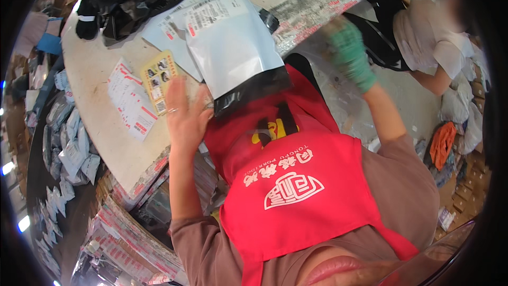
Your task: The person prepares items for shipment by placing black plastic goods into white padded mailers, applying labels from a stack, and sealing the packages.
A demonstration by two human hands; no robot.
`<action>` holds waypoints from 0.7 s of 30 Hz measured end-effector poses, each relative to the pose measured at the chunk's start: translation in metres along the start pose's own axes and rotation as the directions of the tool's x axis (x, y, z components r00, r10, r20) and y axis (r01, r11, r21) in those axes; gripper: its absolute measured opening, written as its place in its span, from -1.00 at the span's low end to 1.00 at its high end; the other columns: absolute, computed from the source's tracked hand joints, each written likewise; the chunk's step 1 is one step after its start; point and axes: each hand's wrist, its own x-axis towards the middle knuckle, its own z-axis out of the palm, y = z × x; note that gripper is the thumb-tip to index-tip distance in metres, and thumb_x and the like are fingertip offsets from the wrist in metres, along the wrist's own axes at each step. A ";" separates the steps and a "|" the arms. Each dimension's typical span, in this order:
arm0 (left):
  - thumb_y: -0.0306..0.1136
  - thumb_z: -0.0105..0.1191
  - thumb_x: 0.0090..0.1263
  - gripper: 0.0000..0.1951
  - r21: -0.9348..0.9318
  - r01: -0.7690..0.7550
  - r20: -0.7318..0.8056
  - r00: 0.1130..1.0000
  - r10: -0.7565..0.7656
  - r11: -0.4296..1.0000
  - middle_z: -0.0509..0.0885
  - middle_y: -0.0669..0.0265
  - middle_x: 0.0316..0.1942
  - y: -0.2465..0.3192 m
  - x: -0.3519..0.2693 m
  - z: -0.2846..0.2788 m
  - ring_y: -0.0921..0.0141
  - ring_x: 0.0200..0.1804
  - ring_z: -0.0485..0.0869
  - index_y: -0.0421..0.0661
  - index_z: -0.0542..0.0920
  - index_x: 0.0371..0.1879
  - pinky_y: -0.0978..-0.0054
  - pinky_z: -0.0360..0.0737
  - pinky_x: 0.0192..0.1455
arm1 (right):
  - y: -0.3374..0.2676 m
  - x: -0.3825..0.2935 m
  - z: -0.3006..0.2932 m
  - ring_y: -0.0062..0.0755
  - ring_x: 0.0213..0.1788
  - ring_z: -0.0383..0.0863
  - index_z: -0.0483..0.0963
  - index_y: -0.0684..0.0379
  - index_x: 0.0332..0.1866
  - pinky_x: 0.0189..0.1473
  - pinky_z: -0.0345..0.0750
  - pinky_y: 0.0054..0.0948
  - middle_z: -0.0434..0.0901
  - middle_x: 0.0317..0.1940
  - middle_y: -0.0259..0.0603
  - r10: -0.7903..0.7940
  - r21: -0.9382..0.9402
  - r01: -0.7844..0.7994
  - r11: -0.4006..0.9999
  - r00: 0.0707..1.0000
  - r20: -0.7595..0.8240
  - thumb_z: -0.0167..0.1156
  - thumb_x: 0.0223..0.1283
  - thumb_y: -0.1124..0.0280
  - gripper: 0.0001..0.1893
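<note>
A white plastic mailer bag (238,43) with a black lower edge lies at the table's edge, overhanging my lap. It bears a printed label (214,12). Beside its lower left corner my left hand (185,105) is bare, its fingers apart and nothing in it. Under that hand's fingertips lies a yellow printed card (158,77), and left of this a fan of white and red paper slips (131,97). My right hand (348,53), in a green glove, hovers off to the right, apart from the bag. Motion blur hides its fingertips and whatever they may hold.
A second mailer (170,39) lies beneath the first. Black shoes or bags (135,4) crowd the far left of the table (93,67). Bagged parcels (75,143) ride a dark conveyor belt (65,218) at left. Another person (428,39) sits at upper right.
</note>
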 end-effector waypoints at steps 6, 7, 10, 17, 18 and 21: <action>-0.55 0.15 0.27 -0.68 -0.483 0.307 0.039 0.943 -0.330 0.820 0.77 0.18 -0.21 -0.004 -0.006 0.047 0.25 -0.15 0.73 -0.15 0.73 0.02 0.31 0.61 0.05 | -0.083 0.045 0.057 -0.36 -0.19 0.61 0.60 0.19 -0.10 -0.06 0.54 -0.36 0.59 -0.23 -0.20 0.037 0.743 -0.146 0.653 0.986 0.160 0.22 0.36 0.28 -0.80; -0.48 0.10 0.46 -0.76 -0.641 0.503 0.121 0.812 -0.571 0.579 0.76 0.16 -0.29 0.010 0.004 0.043 0.43 -0.27 0.68 -0.22 0.72 0.03 0.48 0.57 -0.08 | -0.087 0.042 0.058 -0.40 -0.29 0.60 0.60 0.23 -0.15 -0.14 0.53 -0.41 0.58 -0.32 -0.18 0.275 0.775 -0.412 0.479 0.909 0.313 0.20 0.40 0.28 -0.79; -0.41 0.09 0.53 -0.66 -0.599 0.554 -0.072 0.682 -0.727 0.579 0.76 0.18 -0.30 0.019 0.025 0.061 0.51 -0.29 0.64 -0.33 0.61 0.19 0.52 0.56 -0.08 | -0.101 0.059 0.068 -0.52 -0.41 0.52 0.59 0.31 -0.22 -0.27 0.48 -0.46 0.53 -0.46 -0.16 0.407 0.707 -0.532 0.466 0.838 0.363 0.18 0.43 0.32 -0.76; -0.40 0.17 0.46 -0.51 -0.821 0.561 0.480 0.583 -0.656 -0.102 0.74 0.09 -0.13 -0.027 0.008 0.084 0.40 -0.08 0.68 -0.45 0.49 0.28 0.47 0.59 0.02 | -0.106 0.076 0.046 -0.50 -0.10 0.67 0.53 0.42 0.13 -0.06 0.64 -0.47 0.70 -0.06 -0.16 0.135 0.568 -0.690 -0.449 0.576 0.806 0.34 0.33 0.21 -0.52; -0.40 0.17 0.46 -0.54 -0.783 0.622 0.468 0.602 -0.647 0.013 0.74 0.11 -0.09 -0.018 0.017 0.075 0.41 -0.06 0.67 -0.44 0.51 0.25 0.47 0.59 0.03 | -0.103 0.072 0.040 -0.50 -0.10 0.69 0.54 0.38 0.15 -0.06 0.67 -0.44 0.70 -0.05 -0.17 -0.014 0.468 -0.699 -0.540 0.564 0.826 0.34 0.35 0.15 -0.51; -0.35 0.07 0.55 -0.63 -0.727 0.684 0.548 0.631 -0.549 0.060 0.71 0.21 0.01 0.006 0.036 0.033 0.49 0.00 0.64 -0.38 0.55 0.19 0.49 0.59 0.03 | -0.114 0.071 0.019 -0.52 -0.07 0.69 0.54 0.31 0.21 0.00 0.64 -0.46 0.71 -0.03 -0.23 0.008 0.480 -0.603 -0.637 0.618 0.786 0.29 0.39 0.21 -0.56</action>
